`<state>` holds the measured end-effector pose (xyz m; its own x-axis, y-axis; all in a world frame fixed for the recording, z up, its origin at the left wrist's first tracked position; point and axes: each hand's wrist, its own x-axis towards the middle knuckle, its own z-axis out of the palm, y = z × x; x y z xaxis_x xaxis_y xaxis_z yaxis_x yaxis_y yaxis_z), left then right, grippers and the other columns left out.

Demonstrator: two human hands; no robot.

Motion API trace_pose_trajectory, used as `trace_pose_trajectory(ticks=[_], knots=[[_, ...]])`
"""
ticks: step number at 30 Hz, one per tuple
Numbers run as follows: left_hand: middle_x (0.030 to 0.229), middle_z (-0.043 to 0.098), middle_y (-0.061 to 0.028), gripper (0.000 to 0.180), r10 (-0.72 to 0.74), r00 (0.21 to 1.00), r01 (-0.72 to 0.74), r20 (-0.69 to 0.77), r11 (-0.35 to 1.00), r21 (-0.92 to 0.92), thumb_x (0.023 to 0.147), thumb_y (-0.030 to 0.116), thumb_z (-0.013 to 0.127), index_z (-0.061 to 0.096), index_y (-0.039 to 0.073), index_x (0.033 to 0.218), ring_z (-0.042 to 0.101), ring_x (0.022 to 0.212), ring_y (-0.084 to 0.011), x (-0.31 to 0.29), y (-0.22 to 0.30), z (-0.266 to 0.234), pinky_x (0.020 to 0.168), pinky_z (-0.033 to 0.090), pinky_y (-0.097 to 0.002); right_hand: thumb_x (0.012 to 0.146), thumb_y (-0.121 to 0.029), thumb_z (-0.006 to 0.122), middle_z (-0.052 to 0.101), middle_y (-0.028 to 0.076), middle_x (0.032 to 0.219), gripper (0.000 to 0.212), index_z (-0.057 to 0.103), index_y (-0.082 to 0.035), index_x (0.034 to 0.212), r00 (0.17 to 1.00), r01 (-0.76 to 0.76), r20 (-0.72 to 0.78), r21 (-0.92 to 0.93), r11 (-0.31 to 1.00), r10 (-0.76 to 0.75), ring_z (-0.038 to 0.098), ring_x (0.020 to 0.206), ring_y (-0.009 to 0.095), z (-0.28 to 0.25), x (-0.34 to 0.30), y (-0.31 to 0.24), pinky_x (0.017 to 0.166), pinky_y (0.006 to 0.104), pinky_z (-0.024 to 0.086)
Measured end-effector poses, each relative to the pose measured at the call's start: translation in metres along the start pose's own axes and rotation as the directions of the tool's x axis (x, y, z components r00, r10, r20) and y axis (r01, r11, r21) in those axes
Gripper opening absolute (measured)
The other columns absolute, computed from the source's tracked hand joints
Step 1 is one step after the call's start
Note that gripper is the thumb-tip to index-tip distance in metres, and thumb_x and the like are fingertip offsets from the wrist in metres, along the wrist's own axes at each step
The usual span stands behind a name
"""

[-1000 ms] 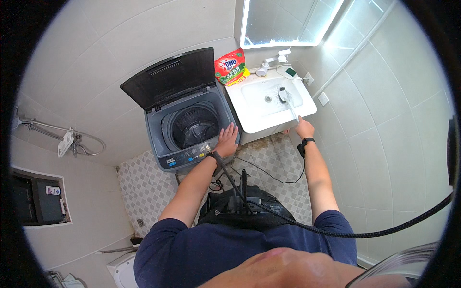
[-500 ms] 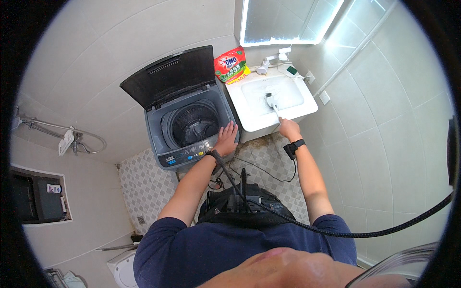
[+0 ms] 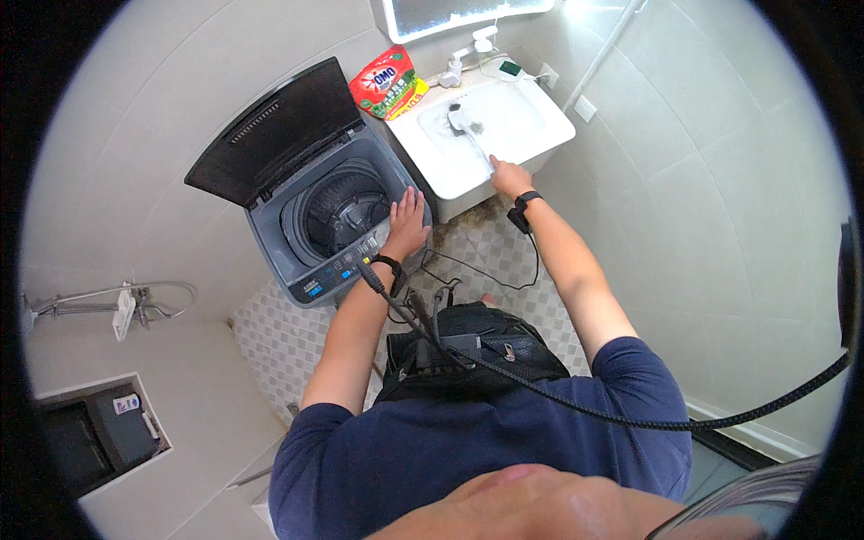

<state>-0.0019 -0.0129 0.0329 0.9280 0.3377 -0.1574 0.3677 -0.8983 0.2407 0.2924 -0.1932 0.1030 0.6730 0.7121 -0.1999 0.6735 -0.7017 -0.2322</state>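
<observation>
White brush (image 3: 472, 139) at sink (image 3: 439, 173): I'm watching right hand (image 3: 511, 181) clasping it, fingers curled; left hand (image 3: 408, 225) lying on washing machine (image 3: 265, 236), fingers slightly spread, gripping nothing.

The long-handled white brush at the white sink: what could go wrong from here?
The brush might slip, since the right hand holds it near its handle's end. The thin black cable below the black wristband could snag. The red-and-yellow packet by the sink might topple if bumped.
</observation>
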Motion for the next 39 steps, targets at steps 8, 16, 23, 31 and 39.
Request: trace_pose_trajectory(ticks=[8, 16, 23, 31, 39], knots=[[0.187, 0.008, -0.0265, 0.105, 0.025, 0.995, -0.030, -0.095, 0.998, -0.057, 0.099, 0.033, 0.078, 0.017, 0.003, 0.179, 0.010, 0.174, -0.0392, -0.001, -0.001, 0.006, 0.137, 0.013, -0.0616, 0.110, -0.018, 0.050, 0.082, 0.020, 0.115, 0.051, 0.061, -0.019, 0.160, 0.989, -0.125, -0.103, -0.151, 0.981, 0.110, 0.080, 0.102, 0.042, -0.007, 0.014, 0.073, 0.085, 0.0575, 0.064], [0.186, 0.011, -0.0270, 0.105, 0.029, 0.990, -0.036, -0.137, 0.998, -0.046, 0.098, 0.034, 0.079, 0.019, 0.002, 0.179, 0.012, 0.174, -0.0396, 0.001, -0.002, 0.011, 0.136, 0.014, -0.0629, 0.109, -0.024, 0.061, 0.079, 0.024, 0.119, 0.060, 0.053, -0.017, 0.167, 0.989, -0.119, -0.058, 0.206, 0.971, 0.134, 0.079, 0.102, 0.039, 0.024, 0.029, 0.109, 0.082, 0.0544, 0.062], [0.187, 0.008, -0.0258, 0.102, 0.018, 0.996, -0.021, -0.087, 0.999, -0.027, 0.101, 0.035, 0.077, 0.018, 0.005, 0.180, 0.011, 0.174, -0.0397, 0.001, -0.001, 0.006, 0.137, 0.012, -0.0602, 0.114, -0.026, 0.064, 0.051, -0.001, 0.079, 0.077, 0.024, -0.014, 0.179, 0.926, -0.365, 0.362, 0.931, 0.002, 0.106, 0.042, 0.058, 0.011, 0.032, 0.037, 0.058, 0.048, 0.0282, 0.034], [0.187, 0.010, -0.0265, 0.102, 0.025, 0.994, -0.027, -0.105, 0.999, -0.018, 0.101, 0.034, 0.076, 0.019, 0.004, 0.180, 0.012, 0.174, -0.0400, 0.000, 0.001, 0.007, 0.137, 0.013, -0.0605, 0.117, -0.021, 0.059, 0.042, -0.006, 0.074, 0.058, 0.031, -0.022, 0.167, 0.934, -0.329, 0.358, 0.854, -0.404, -0.004, 0.036, 0.055, 0.008, 0.030, 0.017, -0.021, 0.048, 0.0245, 0.029], [0.186, 0.013, -0.0280, 0.101, 0.029, 0.994, -0.036, -0.107, 0.997, -0.063, 0.099, 0.030, 0.078, 0.021, 0.001, 0.178, 0.014, 0.173, -0.0407, -0.002, 0.001, 0.001, 0.136, 0.015, -0.0627, 0.115, -0.022, 0.060, 0.045, -0.006, 0.076, 0.071, 0.025, -0.020, 0.177, 0.937, -0.343, 0.348, 0.899, -0.273, -0.031, 0.038, 0.055, 0.007, 0.025, -0.040, -0.069, 0.045, 0.0235, 0.029]])
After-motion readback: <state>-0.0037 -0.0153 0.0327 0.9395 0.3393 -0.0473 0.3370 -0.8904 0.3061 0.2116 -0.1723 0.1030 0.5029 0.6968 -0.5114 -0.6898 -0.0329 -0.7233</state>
